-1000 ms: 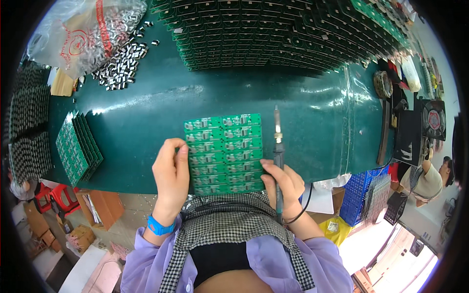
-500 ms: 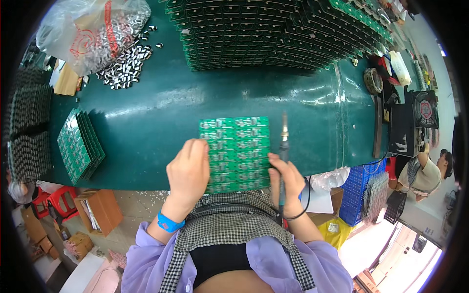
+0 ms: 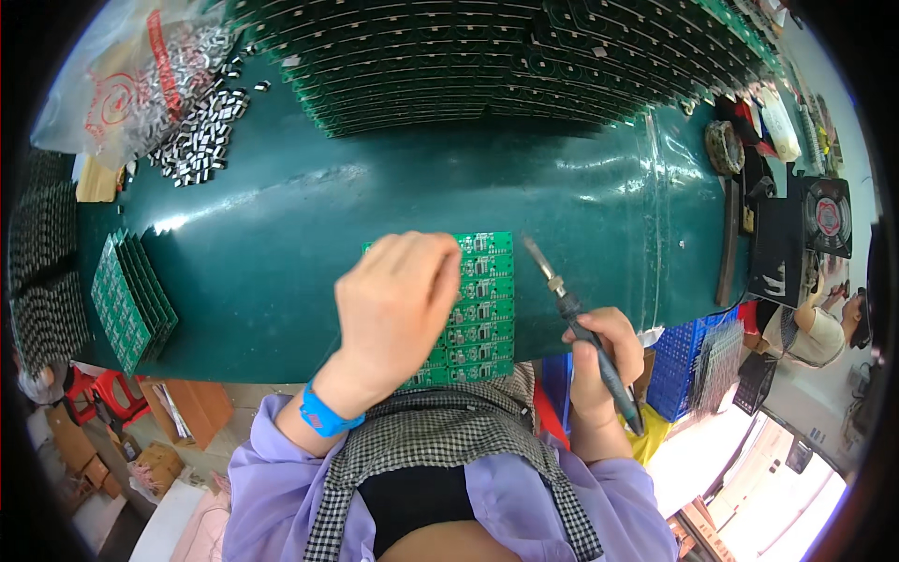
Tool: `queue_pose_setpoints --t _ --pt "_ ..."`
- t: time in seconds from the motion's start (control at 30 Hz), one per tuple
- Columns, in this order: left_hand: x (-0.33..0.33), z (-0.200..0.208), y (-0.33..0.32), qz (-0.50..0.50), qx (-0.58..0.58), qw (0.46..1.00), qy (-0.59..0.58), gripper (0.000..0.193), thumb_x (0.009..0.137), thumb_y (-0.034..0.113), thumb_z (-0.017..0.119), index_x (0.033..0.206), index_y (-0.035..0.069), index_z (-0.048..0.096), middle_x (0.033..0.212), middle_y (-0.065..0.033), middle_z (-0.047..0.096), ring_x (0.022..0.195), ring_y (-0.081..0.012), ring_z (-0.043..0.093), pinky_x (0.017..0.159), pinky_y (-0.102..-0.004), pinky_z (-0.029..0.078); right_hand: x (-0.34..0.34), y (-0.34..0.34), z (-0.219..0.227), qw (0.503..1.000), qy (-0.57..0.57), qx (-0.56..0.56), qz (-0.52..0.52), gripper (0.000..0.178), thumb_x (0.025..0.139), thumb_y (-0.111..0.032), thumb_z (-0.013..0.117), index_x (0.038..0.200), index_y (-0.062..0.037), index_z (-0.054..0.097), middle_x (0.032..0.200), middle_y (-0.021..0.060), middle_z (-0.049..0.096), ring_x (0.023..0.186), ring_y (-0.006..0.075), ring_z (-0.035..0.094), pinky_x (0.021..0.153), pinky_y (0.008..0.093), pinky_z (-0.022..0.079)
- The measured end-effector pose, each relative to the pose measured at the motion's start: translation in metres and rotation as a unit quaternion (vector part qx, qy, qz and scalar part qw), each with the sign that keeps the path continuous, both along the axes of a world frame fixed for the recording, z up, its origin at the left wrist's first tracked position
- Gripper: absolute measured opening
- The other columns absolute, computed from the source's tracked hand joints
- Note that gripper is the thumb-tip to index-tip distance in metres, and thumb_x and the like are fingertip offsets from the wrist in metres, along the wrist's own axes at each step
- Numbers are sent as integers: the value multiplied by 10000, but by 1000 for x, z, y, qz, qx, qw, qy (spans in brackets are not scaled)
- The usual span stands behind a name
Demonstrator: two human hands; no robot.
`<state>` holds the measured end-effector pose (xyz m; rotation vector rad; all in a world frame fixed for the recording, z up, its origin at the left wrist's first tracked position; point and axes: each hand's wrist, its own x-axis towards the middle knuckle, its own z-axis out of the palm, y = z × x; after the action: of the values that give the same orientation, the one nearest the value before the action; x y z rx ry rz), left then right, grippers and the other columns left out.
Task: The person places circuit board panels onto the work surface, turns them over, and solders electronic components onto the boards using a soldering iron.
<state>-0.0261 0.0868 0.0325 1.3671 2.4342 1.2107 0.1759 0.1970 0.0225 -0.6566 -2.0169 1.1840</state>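
Note:
A green circuit board panel (image 3: pixel 482 314) with rows of small identical boards lies flat at the table's near edge in front of me. My left hand (image 3: pixel 389 304) is over its left half and hides much of it. Those fingers are curled together, and whatever they pinch, if anything, is hidden. To the right of the panel my right hand (image 3: pixel 604 361) grips a soldering iron (image 3: pixel 564 298) by its dark handle. The iron's metal tip points up and left, just off the panel's right edge, apart from it.
Tall stacks of circuit boards (image 3: pixel 412 70) stand along the back of the green table (image 3: pixel 253 281). Small metal parts (image 3: pixel 201 136) spill from a clear plastic bag (image 3: pixel 112 94) at the far left. Several panels (image 3: pixel 131 300) lean at the left. A black fan (image 3: pixel 827 215) stands at the right.
My left hand has moved from the panel's left edge to over its upper middle. My right hand has let go of the panel's edge and moved right, now tilting the iron's tip leftward.

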Motion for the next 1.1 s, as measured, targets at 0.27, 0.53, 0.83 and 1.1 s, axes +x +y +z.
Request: queue_pose_setpoints --t 0.27,0.53,0.83,1.1 --pt "14 -12 16 -29 -51 998 31 152 707 13 643 784 46 516 843 -49 607 569 -212 587 490 -317 468 -3 11 -2 996 -36 75 19 167 740 -57 698 872 27 640 721 141 655 585 238 635 538 295 502" --pt "15 -19 19 -25 -48 996 63 160 699 9 642 788 32 511 882 -59 605 560 -199 585 487 -306 472 -8 10 -4 993 -77 83 26 159 738 -63 700 871 12 653 715 123 671 586 233 657 536 299 518" --pt "18 -19 21 -9 -52 997 49 162 686 -20 660 777 56 550 930 -51 640 554 -209 575 495 -310 458 -10 3 -6 996 -74 39 9 163 759 -84 713 871 14 647 747 132 682 612 242 672 555 298 527" --pt "21 -21 21 -15 -69 995 66 153 715 0 678 801 54 563 948 -36 602 576 -206 592 503 -317 470 -6 -9 -9 997 -65 51 -1 185 755 -93 718 883 17 642 743 131 683 603 235 673 540 284 522"
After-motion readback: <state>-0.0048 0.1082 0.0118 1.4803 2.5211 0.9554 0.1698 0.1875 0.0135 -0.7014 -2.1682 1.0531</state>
